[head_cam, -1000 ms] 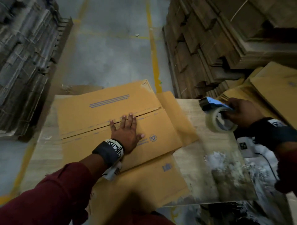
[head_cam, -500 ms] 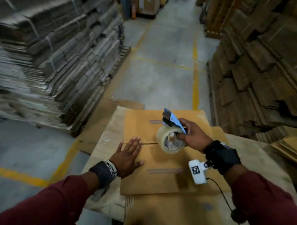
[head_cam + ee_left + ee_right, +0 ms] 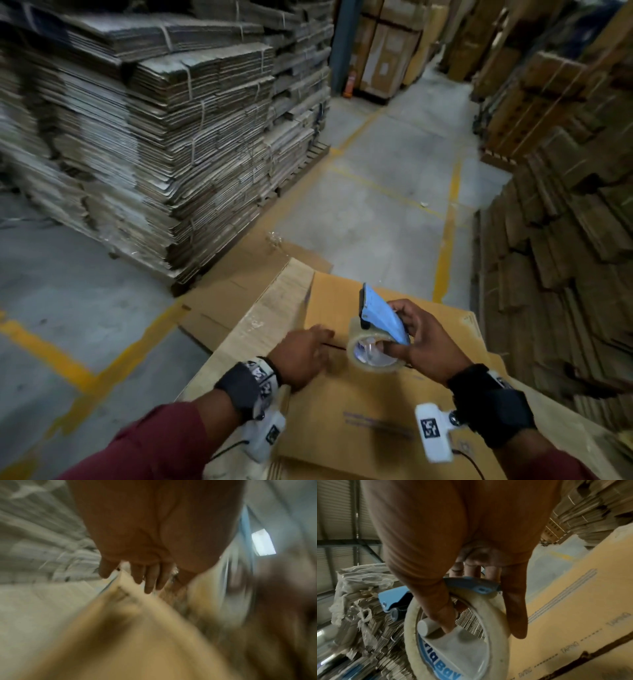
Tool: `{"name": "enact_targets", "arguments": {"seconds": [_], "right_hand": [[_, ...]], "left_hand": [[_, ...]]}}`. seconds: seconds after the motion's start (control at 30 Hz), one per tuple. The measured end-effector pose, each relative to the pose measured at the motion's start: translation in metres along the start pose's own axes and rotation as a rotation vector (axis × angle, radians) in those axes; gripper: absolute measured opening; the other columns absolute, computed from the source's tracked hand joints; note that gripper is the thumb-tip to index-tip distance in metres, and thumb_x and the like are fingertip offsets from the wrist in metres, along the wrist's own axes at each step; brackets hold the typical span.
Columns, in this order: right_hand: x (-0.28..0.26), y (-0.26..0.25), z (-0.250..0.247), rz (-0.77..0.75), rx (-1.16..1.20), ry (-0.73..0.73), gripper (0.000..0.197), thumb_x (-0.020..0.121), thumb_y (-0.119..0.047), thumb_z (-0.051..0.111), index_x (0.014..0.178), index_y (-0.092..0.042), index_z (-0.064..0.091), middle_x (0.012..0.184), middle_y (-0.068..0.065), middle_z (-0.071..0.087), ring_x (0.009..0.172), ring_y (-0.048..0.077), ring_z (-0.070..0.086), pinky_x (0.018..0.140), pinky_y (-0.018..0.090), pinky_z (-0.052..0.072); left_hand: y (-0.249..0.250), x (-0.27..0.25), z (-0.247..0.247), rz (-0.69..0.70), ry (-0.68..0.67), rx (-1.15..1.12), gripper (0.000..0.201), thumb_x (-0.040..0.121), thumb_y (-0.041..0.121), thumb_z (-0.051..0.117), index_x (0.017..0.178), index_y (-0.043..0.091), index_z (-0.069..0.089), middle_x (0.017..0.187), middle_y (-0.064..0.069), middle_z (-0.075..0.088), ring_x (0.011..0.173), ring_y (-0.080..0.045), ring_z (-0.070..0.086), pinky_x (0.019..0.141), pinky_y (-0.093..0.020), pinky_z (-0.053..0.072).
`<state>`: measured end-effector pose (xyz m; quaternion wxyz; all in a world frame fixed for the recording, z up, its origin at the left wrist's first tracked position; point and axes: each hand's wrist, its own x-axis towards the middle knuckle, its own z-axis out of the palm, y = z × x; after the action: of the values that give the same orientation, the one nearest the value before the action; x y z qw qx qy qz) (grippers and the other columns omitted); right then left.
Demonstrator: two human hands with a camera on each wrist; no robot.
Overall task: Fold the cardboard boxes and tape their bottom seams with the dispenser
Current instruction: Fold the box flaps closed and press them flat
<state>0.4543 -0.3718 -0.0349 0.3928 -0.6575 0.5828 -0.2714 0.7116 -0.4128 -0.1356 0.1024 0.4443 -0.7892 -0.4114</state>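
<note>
Flattened cardboard box (image 3: 387, 394) lies under both hands, matte tan corrugated board with printed lines; its bottom seam (image 3: 337, 346) is a dark slit running out from my left fingertips toward the roll. Left hand (image 3: 301, 356) rests palm-down on the flap beside the seam, fingers look fairly straight and holding nothing, though the wrist view is blurred. Right hand (image 3: 428, 346) has its fingers curled around the tape dispenser (image 3: 380, 322), smooth blue plastic shell with a glossy clear tape roll (image 3: 453, 635) hanging below the thumb, just off the board. I judge taping is about to start: keep the flaps butted tight under my left palm, land the tape end past the seam edge, pull straight along the slit.
</note>
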Motion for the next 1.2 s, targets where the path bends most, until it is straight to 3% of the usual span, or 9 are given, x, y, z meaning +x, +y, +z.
{"name": "enact_targets", "arguments": {"seconds": [0.07, 0.13, 0.27, 0.4, 0.53, 0.73, 0.87, 1.07, 1.2], "right_hand": [[-0.002, -0.001, -0.003, -0.040, -0.117, 0.035, 0.050, 0.077, -0.017, 0.086, 0.117, -0.031, 0.058, 0.112, -0.013, 0.070, 0.106, 0.011, 0.067, 0.087, 0.038, 0.056], [-0.004, -0.006, -0.004, -0.076, -0.291, 0.078, 0.051, 0.073, -0.038, 0.083, 0.115, -0.039, 0.055, 0.109, -0.017, 0.067, 0.099, 0.008, 0.066, 0.082, 0.036, 0.055], [-0.004, -0.023, 0.006, -0.178, -0.703, 0.082, 0.058, 0.075, -0.053, 0.079, 0.123, -0.042, 0.049, 0.113, -0.017, 0.065, 0.096, 0.011, 0.063, 0.072, 0.036, 0.053], [0.001, -0.027, 0.011, -0.207, -0.827, 0.047, 0.060, 0.079, -0.043, 0.076, 0.131, -0.042, 0.045, 0.120, -0.016, 0.062, 0.105, 0.014, 0.061, 0.073, 0.037, 0.054], [0.002, -0.030, 0.015, -0.232, -0.449, 0.012, 0.057, 0.076, -0.040, 0.085, 0.121, -0.043, 0.052, 0.115, -0.026, 0.062, 0.101, -0.006, 0.059, 0.076, 0.011, 0.045], [0.004, -0.031, 0.034, -0.257, -0.383, 0.029, 0.061, 0.076, -0.038, 0.088, 0.125, -0.041, 0.052, 0.119, -0.028, 0.060, 0.109, -0.003, 0.058, 0.082, 0.017, 0.050], [0.006, -0.045, 0.038, -0.271, -0.370, 0.021, 0.060, 0.075, -0.048, 0.088, 0.122, -0.042, 0.051, 0.117, -0.029, 0.060, 0.107, -0.006, 0.058, 0.078, 0.014, 0.050], [0.011, -0.051, 0.027, -0.200, -0.622, 0.000, 0.073, 0.068, -0.072, 0.078, 0.131, -0.043, 0.054, 0.122, -0.030, 0.062, 0.106, 0.001, 0.062, 0.086, 0.025, 0.051], [0.009, -0.046, 0.017, -0.146, -0.714, -0.089, 0.073, 0.071, -0.071, 0.076, 0.134, -0.045, 0.051, 0.124, -0.024, 0.064, 0.106, 0.007, 0.063, 0.083, 0.028, 0.049]], "left_hand": [[0.018, -0.007, -0.027, -0.077, 0.286, -0.529, 0.045, 0.086, 0.036, 0.055, 0.120, 0.013, 0.074, 0.127, -0.004, 0.073, 0.124, -0.021, 0.065, 0.113, -0.043, 0.046], [0.047, -0.019, -0.045, -0.180, 0.265, -0.950, 0.040, 0.098, 0.049, 0.059, 0.117, 0.018, 0.074, 0.120, 0.005, 0.076, 0.119, -0.011, 0.067, 0.111, -0.049, 0.047], [0.089, -0.044, -0.052, -0.235, 0.133, -1.162, 0.080, 0.087, 0.084, 0.048, 0.128, 0.019, 0.069, 0.123, 0.004, 0.075, 0.114, -0.016, 0.071, 0.102, -0.042, 0.054], [0.096, -0.055, -0.048, -0.332, 0.307, -1.287, 0.075, 0.085, 0.075, 0.054, 0.125, 0.014, 0.072, 0.115, -0.003, 0.078, 0.107, -0.022, 0.075, 0.093, -0.038, 0.056], [0.089, -0.066, -0.056, -0.424, 0.296, -1.534, 0.056, 0.094, 0.055, 0.056, 0.118, 0.007, 0.073, 0.111, -0.009, 0.078, 0.101, -0.026, 0.076, 0.087, -0.039, 0.057], [0.084, -0.069, -0.060, -0.438, 0.363, -1.526, 0.023, 0.092, 0.028, 0.072, 0.109, 0.012, 0.076, 0.094, -0.003, 0.078, 0.071, -0.014, 0.071, 0.070, -0.031, 0.051], [0.082, -0.063, -0.058, -0.449, 0.510, -1.448, 0.012, 0.095, 0.006, 0.069, 0.104, 0.000, 0.075, 0.088, -0.015, 0.078, 0.061, -0.017, 0.070, 0.054, -0.026, 0.055], [0.055, -0.042, -0.063, -0.479, 0.619, -1.252, 0.004, 0.093, 0.001, 0.072, 0.091, -0.002, 0.073, 0.081, -0.017, 0.077, 0.072, -0.026, 0.068, 0.069, -0.036, 0.061], [0.045, -0.036, -0.055, -0.529, 0.576, -1.255, 0.004, 0.093, -0.003, 0.071, 0.093, -0.006, 0.073, 0.081, -0.019, 0.076, 0.064, -0.024, 0.069, 0.057, -0.030, 0.062]]}}
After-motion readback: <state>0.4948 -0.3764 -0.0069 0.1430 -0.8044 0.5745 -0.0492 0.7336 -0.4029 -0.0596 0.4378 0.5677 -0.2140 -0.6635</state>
